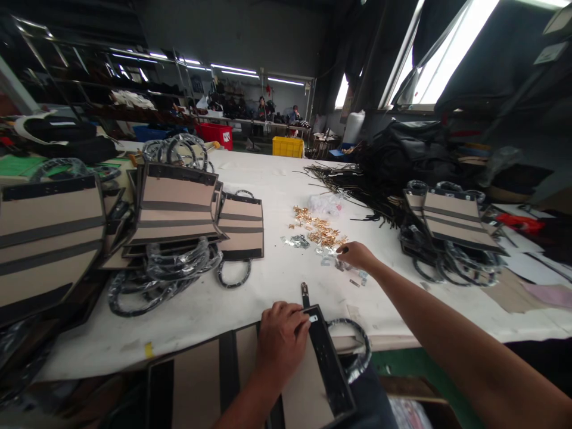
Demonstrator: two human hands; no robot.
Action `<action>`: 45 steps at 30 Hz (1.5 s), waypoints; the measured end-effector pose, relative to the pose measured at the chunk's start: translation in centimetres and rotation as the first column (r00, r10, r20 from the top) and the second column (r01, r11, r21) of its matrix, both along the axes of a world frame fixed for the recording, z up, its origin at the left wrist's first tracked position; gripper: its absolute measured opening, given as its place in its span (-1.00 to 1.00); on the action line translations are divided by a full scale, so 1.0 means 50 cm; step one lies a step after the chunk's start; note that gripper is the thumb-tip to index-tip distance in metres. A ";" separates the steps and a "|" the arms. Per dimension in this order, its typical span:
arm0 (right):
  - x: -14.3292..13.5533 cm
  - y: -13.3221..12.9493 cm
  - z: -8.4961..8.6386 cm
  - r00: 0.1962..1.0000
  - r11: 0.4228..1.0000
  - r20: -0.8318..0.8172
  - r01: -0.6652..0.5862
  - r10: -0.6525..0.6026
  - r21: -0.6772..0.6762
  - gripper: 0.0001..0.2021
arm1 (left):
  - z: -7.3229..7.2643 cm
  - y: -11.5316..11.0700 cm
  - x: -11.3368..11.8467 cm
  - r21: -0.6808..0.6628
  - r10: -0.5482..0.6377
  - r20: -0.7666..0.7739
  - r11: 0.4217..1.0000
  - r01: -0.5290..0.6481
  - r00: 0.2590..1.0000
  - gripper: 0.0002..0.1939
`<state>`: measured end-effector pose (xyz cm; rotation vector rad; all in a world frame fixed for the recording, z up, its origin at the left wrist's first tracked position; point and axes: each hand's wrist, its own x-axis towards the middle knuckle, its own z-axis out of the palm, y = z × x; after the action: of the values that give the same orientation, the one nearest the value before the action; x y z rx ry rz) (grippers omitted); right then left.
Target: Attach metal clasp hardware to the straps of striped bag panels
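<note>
A beige and black bag panel (304, 387) lies at the table's near edge, partly over my lap. My left hand (282, 333) rests on it with curled fingers, gripping its upper part beside a small silver metal plate (313, 319). A black strap with a metal fitting (305, 291) sticks out from that edge. One plastic-wrapped round handle (364, 351) loops out on the right. My right hand (355, 255) reaches forward, fingers pinched together at loose silver metal plates (328, 256); whatever is between the fingertips is hidden. Gold-coloured metal fittings (324, 231) lie heaped just beyond.
Stacked bag panels with wrapped handles stand at left (176, 208) and right (460, 217). Dark straps (361, 190) lie heaped at back right, near a clear plastic bag (326, 204). A yellow crate (287, 146) and red crate (214, 136) stand beyond the table; two people sit farther back.
</note>
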<state>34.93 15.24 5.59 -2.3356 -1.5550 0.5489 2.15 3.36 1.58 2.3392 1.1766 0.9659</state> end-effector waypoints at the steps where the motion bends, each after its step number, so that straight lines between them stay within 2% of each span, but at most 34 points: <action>1: -0.007 0.001 -0.002 1.000 1.000 0.017 -0.017 0.017 0.020 -0.66 | -0.001 0.000 0.000 -0.002 -0.002 0.000 1.000 0.002 1.000 -0.82; 9: -0.058 0.011 -0.029 0.998 0.998 0.012 -0.064 0.064 -0.008 -0.75 | -0.005 -0.003 0.000 -0.012 0.001 0.008 1.000 -0.001 1.000 -0.82; 16: -0.064 -0.005 -0.008 0.997 0.995 0.006 -0.074 0.074 0.067 -0.86 | -0.003 -0.004 -0.002 -0.020 0.005 -0.006 1.000 -0.006 1.000 -0.86; 20: -0.073 -0.053 0.020 0.994 0.984 -0.002 -0.112 0.113 0.138 -0.89 | -0.004 -0.008 0.001 -0.010 -0.004 -0.026 1.000 0.004 1.000 -0.90; 24: -0.102 -0.150 0.069 0.967 0.971 -0.113 -0.215 0.227 0.108 -0.76 | -0.008 -0.011 0.005 -0.012 -0.001 -0.051 1.000 0.000 0.999 -0.91; 26: -0.129 -0.209 0.092 0.919 0.946 -0.224 -0.314 0.323 0.075 -0.74 | -0.009 -0.012 0.006 -0.011 -0.002 -0.065 1.000 0.001 0.998 -0.92; 28: -0.163 -0.265 0.106 0.839 0.903 -0.350 -0.426 0.417 0.056 -0.77 | -0.010 -0.013 0.006 -0.010 -0.006 -0.073 1.000 0.005 0.997 -0.91; 30: -0.196 -0.305 0.107 0.762 0.856 -0.440 -0.516 0.475 0.030 -0.80 | -0.010 -0.013 0.007 -0.011 -0.007 -0.075 1.000 0.006 0.997 -0.91; 32: -0.225 -0.327 0.100 0.726 0.816 -0.468 -0.578 0.503 -0.021 -0.80 | -0.009 -0.014 0.007 -0.012 -0.006 -0.076 1.000 0.006 0.997 -0.91; 37: -0.255 -0.319 0.073 0.720 0.735 -0.398 -0.662 0.568 -0.148 -0.77 | -0.009 -0.016 0.007 -0.024 -0.002 -0.085 1.000 0.000 0.996 -0.91; 45: -0.261 -0.293 0.066 0.634 0.616 -0.221 -0.773 0.741 -0.151 -0.77 | -0.009 -0.018 0.005 -0.037 -0.002 -0.086 0.999 -0.002 0.996 -0.91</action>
<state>21.85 0.60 8.88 -1.5852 -2.5075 1.1009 2.41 2.48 1.11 2.3729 1.2164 0.8432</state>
